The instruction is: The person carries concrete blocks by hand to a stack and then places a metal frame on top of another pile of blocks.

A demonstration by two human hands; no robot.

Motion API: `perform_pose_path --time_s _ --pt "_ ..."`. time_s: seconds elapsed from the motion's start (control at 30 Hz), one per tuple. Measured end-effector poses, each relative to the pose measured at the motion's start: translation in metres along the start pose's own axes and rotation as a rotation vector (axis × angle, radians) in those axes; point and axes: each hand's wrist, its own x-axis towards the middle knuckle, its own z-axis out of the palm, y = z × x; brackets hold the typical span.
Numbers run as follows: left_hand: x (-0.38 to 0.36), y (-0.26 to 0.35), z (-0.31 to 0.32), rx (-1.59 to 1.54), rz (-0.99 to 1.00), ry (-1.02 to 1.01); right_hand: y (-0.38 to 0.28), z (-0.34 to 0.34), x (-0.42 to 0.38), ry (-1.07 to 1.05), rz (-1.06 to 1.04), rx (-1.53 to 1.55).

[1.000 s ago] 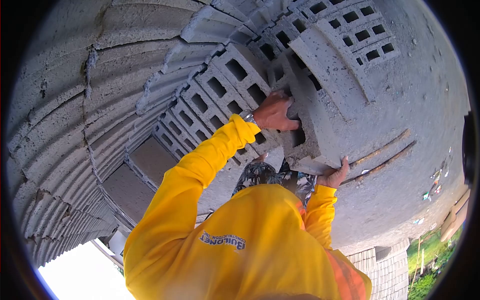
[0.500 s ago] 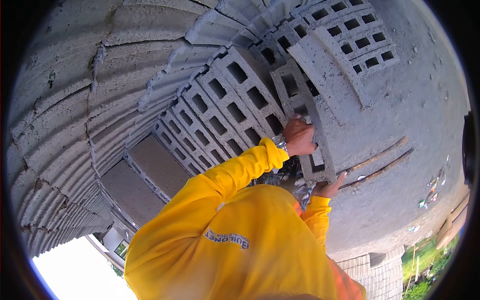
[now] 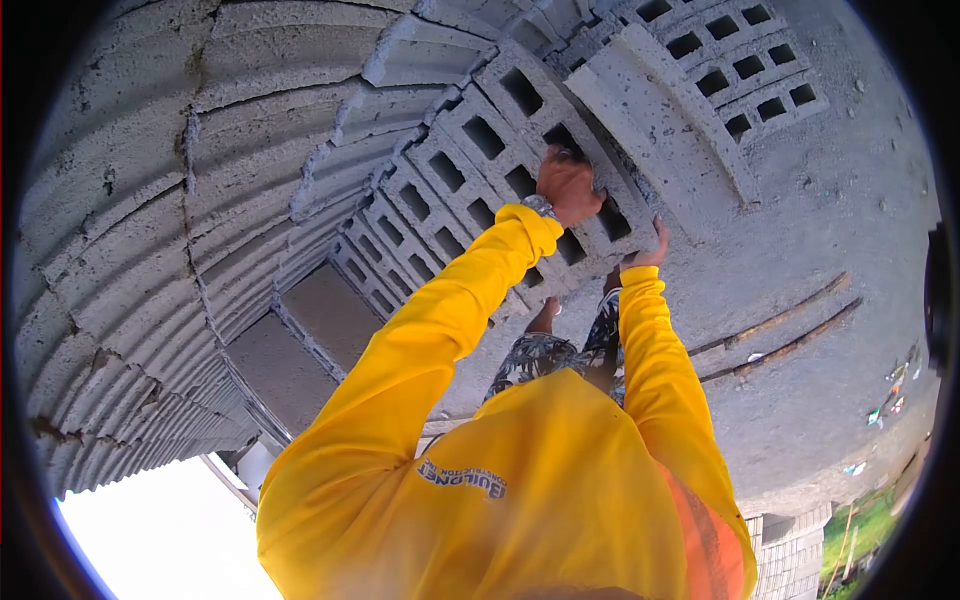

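A grey concrete hollow block (image 3: pixel 527 95) stands on edge at the near end of a row of similar blocks (image 3: pixel 440 190), with its openings facing me. My left hand (image 3: pixel 570 187) is closed on it at the middle, its fingers reaching into a hollow. At the block's lower end, my right hand (image 3: pixel 646 248) grips the corner, with one finger extended along its outer side. The block lies close against the row; whether it touches all along cannot be made out.
Stacked blocks form a high wall (image 3: pixel 270 55) on the left. Another block (image 3: pixel 660 120) lies just right of the held one, with more blocks (image 3: pixel 745 65) beyond. Two thin rods (image 3: pixel 775 350) lie on the concrete floor (image 3: pixel 800 250). My legs (image 3: pixel 545 350) are below.
The held block has moved up and left, from standing apart at an angle to lying alongside the row. Both hands have moved with it, and my legs have come into view.
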Motion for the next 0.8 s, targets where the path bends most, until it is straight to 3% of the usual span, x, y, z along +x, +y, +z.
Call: perform_pose_path --time_s 0.07,0.17,0.2,0.3,0.4,0.43,0.5,0.6,0.7,0.73,0.8 --pt "0.001 -0.004 0.015 -0.029 -0.02 -0.017 0.005 -0.008 0.024 -0.005 0.06 0.026" --pt "-0.001 -0.008 0.02 -0.034 0.072 0.132 -0.004 0.012 0.002 0.027 0.114 0.057" --pt "-0.002 -0.007 0.017 -0.06 0.016 0.017 -0.003 0.002 0.015 -0.023 0.058 -0.014" --pt "-0.001 -0.011 0.004 -0.026 0.052 -0.081 -0.011 0.006 0.005 0.055 -0.137 -0.307" --pt "0.001 -0.018 -0.049 -0.277 -0.008 -0.139 -0.063 -0.007 0.004 0.153 -0.066 -0.673" --pt "0.009 -0.025 -0.069 -0.437 -0.107 -0.033 -0.077 -0.01 0.0 0.188 -0.049 -0.793" --pt "0.024 -0.035 -0.107 -0.764 -0.303 0.175 -0.112 0.039 -0.058 0.209 -0.229 -0.448" --pt "0.067 -0.033 -0.148 -0.818 -0.121 0.297 -0.141 0.128 -0.153 0.051 -0.33 -0.458" --pt "0.088 0.004 -0.152 -0.942 -0.015 0.18 -0.138 0.178 -0.196 -0.011 -0.425 -0.512" --pt "0.089 0.016 -0.141 -0.722 -0.053 0.276 -0.134 0.189 -0.204 -0.027 -0.434 -0.541" --pt "0.083 0.029 -0.139 -0.773 -0.094 0.301 -0.133 0.196 -0.209 -0.048 -0.433 -0.548"
